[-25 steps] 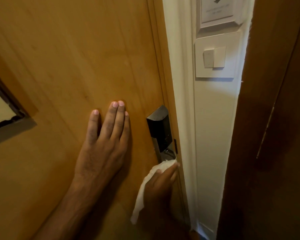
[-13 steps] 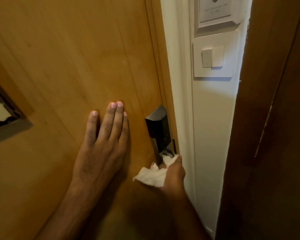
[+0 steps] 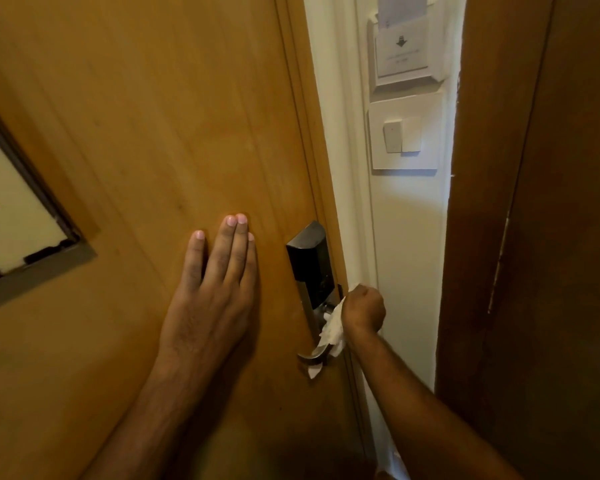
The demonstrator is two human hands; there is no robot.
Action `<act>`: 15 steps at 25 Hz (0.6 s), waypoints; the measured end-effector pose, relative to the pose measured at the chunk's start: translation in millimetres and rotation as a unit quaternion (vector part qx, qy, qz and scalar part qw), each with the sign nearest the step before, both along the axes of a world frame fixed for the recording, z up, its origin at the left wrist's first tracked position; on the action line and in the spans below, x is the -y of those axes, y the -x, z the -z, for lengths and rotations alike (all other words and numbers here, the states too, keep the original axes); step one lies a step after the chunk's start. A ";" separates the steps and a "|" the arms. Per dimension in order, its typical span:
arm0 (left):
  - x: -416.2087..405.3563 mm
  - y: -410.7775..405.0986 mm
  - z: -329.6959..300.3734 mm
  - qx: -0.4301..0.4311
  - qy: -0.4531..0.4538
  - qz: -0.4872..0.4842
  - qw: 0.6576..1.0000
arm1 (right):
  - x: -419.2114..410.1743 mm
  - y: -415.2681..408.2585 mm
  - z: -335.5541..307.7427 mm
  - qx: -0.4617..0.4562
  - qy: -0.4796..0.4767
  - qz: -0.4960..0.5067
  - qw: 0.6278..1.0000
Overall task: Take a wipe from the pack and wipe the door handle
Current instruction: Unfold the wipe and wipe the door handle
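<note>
A silver lever door handle [image 3: 311, 355] hangs below a black and silver lock plate [image 3: 309, 261] near the right edge of the wooden door [image 3: 153, 116]. My right hand [image 3: 364, 311] is closed on a crumpled white wipe [image 3: 333, 334], pressed against the handle near its pivot. A corner of the wipe hangs below the lever's tip. My left hand [image 3: 215, 292] lies flat on the door, fingers together and pointing up, left of the lock. The wipe pack is not in view.
A white wall strip right of the door carries a light switch [image 3: 402, 135] and a key card holder [image 3: 406, 46] above it. A dark wooden panel [image 3: 534, 237] fills the right side. A framed sign [image 3: 21, 216] sits on the door at left.
My right hand has risen and shifted right along the handle with the wipe, so the lever's tip now shows. The left hand has stayed flat on the door.
</note>
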State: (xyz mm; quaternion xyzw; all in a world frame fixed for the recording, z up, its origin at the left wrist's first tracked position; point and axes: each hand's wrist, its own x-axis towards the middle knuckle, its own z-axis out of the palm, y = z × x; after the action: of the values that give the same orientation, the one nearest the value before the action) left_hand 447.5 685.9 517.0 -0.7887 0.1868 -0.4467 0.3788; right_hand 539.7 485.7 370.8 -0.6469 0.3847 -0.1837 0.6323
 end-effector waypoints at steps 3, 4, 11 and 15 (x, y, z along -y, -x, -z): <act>2.3 4.9 -1.9 -0.039 -0.003 -0.027 0.999 | 25.3 20.5 6.7 0.045 -0.092 0.056 0.993; 3.1 5.7 -5.1 -0.054 -0.004 -0.050 0.997 | 38.2 30.8 10.9 0.047 -0.143 0.070 0.986; 55.1 -4.5 6.7 -0.130 0.219 0.083 0.964 | 155.2 139.8 -64.3 0.165 -0.411 -0.086 0.892; 151.0 6.9 29.2 -0.228 0.274 0.208 0.911 | 233.0 231.8 -95.7 0.320 -0.417 0.001 0.850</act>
State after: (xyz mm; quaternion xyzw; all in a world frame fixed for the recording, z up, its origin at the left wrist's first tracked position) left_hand 440.7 534.8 487.8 -0.8851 0.2982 -0.3573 -0.0068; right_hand 307.8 252.7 466.5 -0.2271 0.2018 -0.2036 0.9307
